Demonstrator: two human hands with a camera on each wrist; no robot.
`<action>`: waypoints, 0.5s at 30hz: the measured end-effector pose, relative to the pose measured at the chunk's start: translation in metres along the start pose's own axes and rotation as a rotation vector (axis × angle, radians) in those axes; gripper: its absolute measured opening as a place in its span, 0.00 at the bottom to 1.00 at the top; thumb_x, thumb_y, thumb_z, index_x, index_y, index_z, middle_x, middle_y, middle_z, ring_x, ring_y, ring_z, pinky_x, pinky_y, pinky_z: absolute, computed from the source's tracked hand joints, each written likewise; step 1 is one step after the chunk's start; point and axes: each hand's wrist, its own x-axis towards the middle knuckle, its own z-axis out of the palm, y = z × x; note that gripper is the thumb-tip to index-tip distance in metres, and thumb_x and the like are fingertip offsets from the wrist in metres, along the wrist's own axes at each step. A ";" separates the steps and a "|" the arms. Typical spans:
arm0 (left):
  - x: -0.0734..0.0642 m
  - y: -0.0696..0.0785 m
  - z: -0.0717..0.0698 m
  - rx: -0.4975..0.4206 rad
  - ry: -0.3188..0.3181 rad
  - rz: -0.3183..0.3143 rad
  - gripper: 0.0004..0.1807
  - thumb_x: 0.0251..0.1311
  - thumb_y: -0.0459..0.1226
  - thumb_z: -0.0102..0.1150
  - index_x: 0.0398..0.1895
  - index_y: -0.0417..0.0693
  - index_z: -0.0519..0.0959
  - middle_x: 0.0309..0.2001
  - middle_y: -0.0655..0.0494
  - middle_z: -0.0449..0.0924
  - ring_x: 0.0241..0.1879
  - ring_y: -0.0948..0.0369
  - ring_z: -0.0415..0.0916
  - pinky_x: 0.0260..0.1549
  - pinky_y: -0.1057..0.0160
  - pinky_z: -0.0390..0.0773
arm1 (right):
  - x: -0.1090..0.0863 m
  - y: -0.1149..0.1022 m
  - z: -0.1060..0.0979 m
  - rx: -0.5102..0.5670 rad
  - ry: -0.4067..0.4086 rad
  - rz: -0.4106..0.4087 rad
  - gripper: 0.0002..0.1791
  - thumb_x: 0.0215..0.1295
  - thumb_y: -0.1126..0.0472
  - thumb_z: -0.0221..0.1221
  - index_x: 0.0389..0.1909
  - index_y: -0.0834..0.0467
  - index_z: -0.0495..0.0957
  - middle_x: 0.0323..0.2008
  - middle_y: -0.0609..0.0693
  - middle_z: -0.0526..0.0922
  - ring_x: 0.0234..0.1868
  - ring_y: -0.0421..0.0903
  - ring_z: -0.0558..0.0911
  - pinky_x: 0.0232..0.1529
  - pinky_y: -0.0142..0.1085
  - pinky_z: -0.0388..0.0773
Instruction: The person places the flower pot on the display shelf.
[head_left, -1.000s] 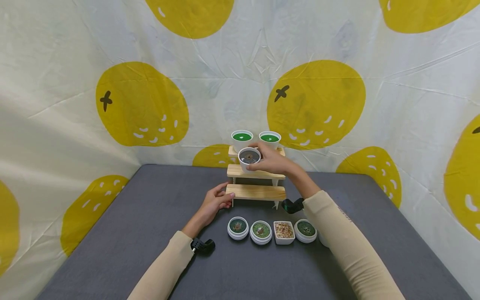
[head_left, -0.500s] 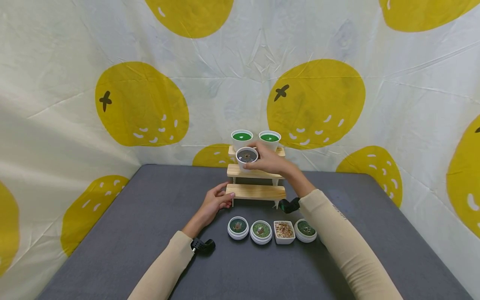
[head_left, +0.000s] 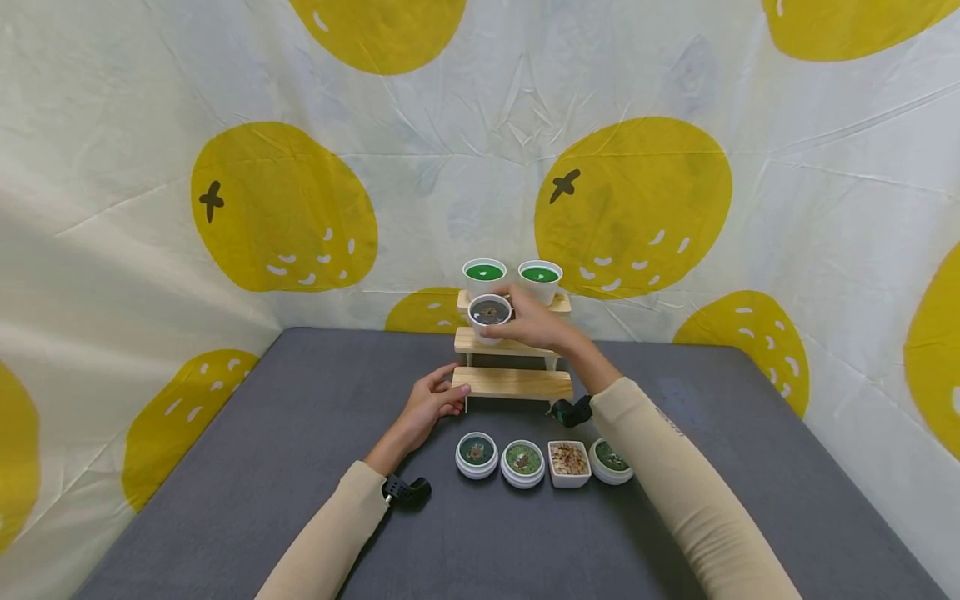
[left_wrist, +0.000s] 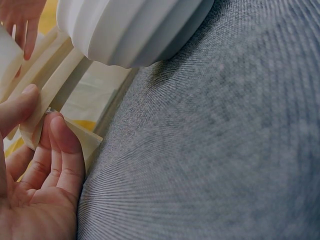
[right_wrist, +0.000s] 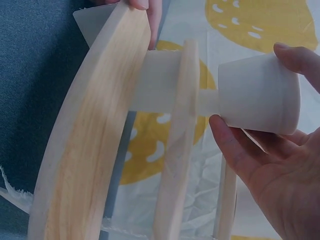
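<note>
A three-tier wooden stand on white legs rises at the back of the table. My left hand grips the left end of its lowest shelf, thumb on top and fingers underneath, as the left wrist view confirms. In my right hand is a white cup with a dark grey filling and a small brown piece at its centre. Thumb and fingers hold its sides. The cup is upright, its base close over the left part of the middle shelf. Two white cups with green filling occupy the top shelf.
In front of the stand, a row on the grey table has round white ribbed bowls with green contents and a square white dish of brown and cream bits. A fruit-printed curtain hangs behind.
My right hand has carried the dark-filled cup slightly left along the middle shelf. My left hand keeps its grip on the lowest shelf.
</note>
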 end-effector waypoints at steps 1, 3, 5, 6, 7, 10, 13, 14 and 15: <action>0.000 0.000 0.000 0.000 0.001 0.000 0.37 0.66 0.39 0.69 0.76 0.49 0.67 0.36 0.54 0.82 0.31 0.62 0.80 0.32 0.67 0.83 | 0.000 0.001 0.001 0.008 0.002 0.006 0.39 0.62 0.59 0.72 0.69 0.61 0.63 0.61 0.58 0.75 0.57 0.52 0.79 0.56 0.43 0.78; 0.000 0.000 0.000 0.001 0.004 0.001 0.36 0.66 0.39 0.69 0.76 0.49 0.67 0.36 0.54 0.82 0.31 0.62 0.80 0.32 0.67 0.83 | 0.001 0.002 0.003 0.015 0.009 0.014 0.39 0.62 0.60 0.72 0.69 0.62 0.61 0.61 0.58 0.74 0.58 0.53 0.79 0.56 0.44 0.78; 0.000 0.000 0.000 0.000 0.005 0.003 0.36 0.66 0.39 0.69 0.76 0.50 0.67 0.36 0.54 0.82 0.31 0.62 0.80 0.32 0.67 0.83 | 0.001 0.003 0.005 0.018 0.019 0.025 0.39 0.62 0.60 0.72 0.68 0.61 0.61 0.61 0.58 0.74 0.58 0.53 0.78 0.57 0.44 0.78; 0.000 0.000 0.000 0.000 0.004 0.003 0.36 0.66 0.39 0.69 0.76 0.50 0.68 0.36 0.54 0.82 0.31 0.62 0.80 0.32 0.67 0.83 | 0.001 0.004 0.007 0.019 0.024 0.028 0.39 0.62 0.60 0.72 0.68 0.61 0.61 0.61 0.58 0.74 0.58 0.53 0.78 0.58 0.45 0.78; 0.000 -0.001 -0.001 -0.001 0.003 0.002 0.36 0.66 0.39 0.69 0.75 0.50 0.68 0.36 0.53 0.82 0.32 0.62 0.80 0.33 0.67 0.83 | 0.001 0.004 0.007 0.022 0.026 0.028 0.39 0.62 0.60 0.73 0.68 0.62 0.62 0.61 0.59 0.74 0.58 0.54 0.78 0.58 0.45 0.78; 0.000 -0.001 -0.001 0.001 0.001 0.001 0.36 0.66 0.39 0.69 0.75 0.50 0.68 0.37 0.53 0.82 0.32 0.62 0.80 0.33 0.67 0.83 | 0.002 0.005 0.009 0.012 0.043 0.041 0.39 0.62 0.58 0.73 0.67 0.61 0.63 0.60 0.58 0.74 0.58 0.53 0.77 0.59 0.46 0.77; 0.000 -0.001 -0.001 0.002 -0.003 0.001 0.36 0.66 0.39 0.69 0.76 0.49 0.67 0.37 0.54 0.82 0.32 0.62 0.80 0.33 0.67 0.83 | 0.002 0.004 0.010 0.005 0.051 0.038 0.39 0.61 0.57 0.74 0.67 0.60 0.63 0.60 0.58 0.75 0.57 0.53 0.78 0.59 0.46 0.77; 0.000 0.000 -0.001 0.001 -0.003 0.001 0.37 0.66 0.39 0.69 0.77 0.49 0.66 0.36 0.54 0.82 0.32 0.62 0.80 0.33 0.67 0.83 | 0.002 0.004 0.011 0.003 0.054 0.038 0.39 0.61 0.57 0.74 0.67 0.60 0.63 0.60 0.58 0.75 0.57 0.53 0.78 0.58 0.46 0.77; 0.000 0.000 -0.001 0.001 -0.003 0.000 0.37 0.66 0.39 0.69 0.77 0.49 0.66 0.36 0.54 0.82 0.32 0.62 0.80 0.33 0.67 0.83 | 0.002 0.004 0.011 0.001 0.055 0.035 0.39 0.61 0.57 0.74 0.67 0.60 0.64 0.60 0.58 0.75 0.57 0.53 0.78 0.58 0.45 0.77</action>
